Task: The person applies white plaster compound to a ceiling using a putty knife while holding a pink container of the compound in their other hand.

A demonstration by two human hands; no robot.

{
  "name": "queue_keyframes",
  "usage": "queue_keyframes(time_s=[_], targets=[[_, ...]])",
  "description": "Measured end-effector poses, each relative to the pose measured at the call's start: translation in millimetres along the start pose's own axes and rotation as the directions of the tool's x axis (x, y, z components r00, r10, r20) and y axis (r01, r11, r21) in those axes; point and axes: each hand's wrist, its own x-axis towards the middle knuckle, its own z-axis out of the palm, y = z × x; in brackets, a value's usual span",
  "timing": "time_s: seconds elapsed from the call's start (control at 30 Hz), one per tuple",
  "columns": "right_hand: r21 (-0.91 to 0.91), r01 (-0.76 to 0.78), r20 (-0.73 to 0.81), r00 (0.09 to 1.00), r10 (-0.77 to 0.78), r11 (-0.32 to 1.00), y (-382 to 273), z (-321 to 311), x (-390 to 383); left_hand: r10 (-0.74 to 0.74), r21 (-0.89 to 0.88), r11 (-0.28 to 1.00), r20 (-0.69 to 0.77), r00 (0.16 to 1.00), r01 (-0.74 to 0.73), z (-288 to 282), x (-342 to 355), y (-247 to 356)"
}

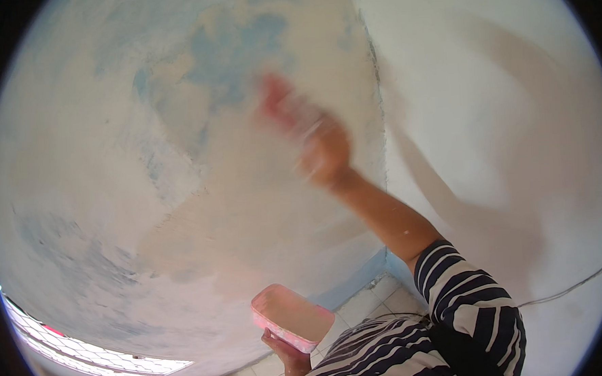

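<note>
My right hand (325, 149) is raised in front of the patchy wall (195, 125), its fingers wrapped round a red, flat-looking tool (276, 102). Motion smears both, so the tool's exact kind and whether it touches the wall cannot be made out. Low in the view, my left hand (289, 348) grips a pink rectangular tub (281, 333) from its near left side. Smooth beige paste (294, 312) fills much of the tub. The wall carries beige and whitish coating, with light blue patches (239, 48) showing near the top and grey streaks lower left.
A plain whitish wall (489, 144) meets the coated one at a rough vertical corner on my right. Below are white floor tiles (368, 300) and a light blue strip. A bright grilled window (98, 348) is at lower left; a thin cable (572, 287) runs at lower right.
</note>
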Motion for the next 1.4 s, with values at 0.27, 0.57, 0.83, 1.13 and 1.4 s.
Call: queue_keyframes(time_s=[0.27,0.57,0.83,1.13,1.4], targets=[[-0.171,-0.058,-0.008,0.998,0.058,0.984,38.3,17.7,-41.0,-0.005,0.065,0.998,0.066,0.998,0.0,-11.1,13.8,-4.0],[-0.004,-0.449,-0.141,0.885,0.443,0.894,46.8,-0.2,-25.3,-0.016,0.067,0.998,-0.017,1.0,0.017,-14.7,14.5,-6.4],[0.201,0.036,0.064,0.997,-0.05,0.979,-29.5,52.9,-63.7,0.025,0.05,0.999,-0.114,0.993,-0.02,6.3,4.3,-5.5],[0.001,-0.184,0.037,0.982,0.184,0.983,-5.5,64.5,-104.3,0.033,-0.007,0.999,-0.104,0.994,-0.034,4.8,7.4,-18.4],[0.662,-0.74,0.563,0.385,0.732,-0.12,-65.6,-53.7,-135.6,-0.105,-0.015,0.994,-0.047,0.993,0.104,26.3,1.3,-6.8]])
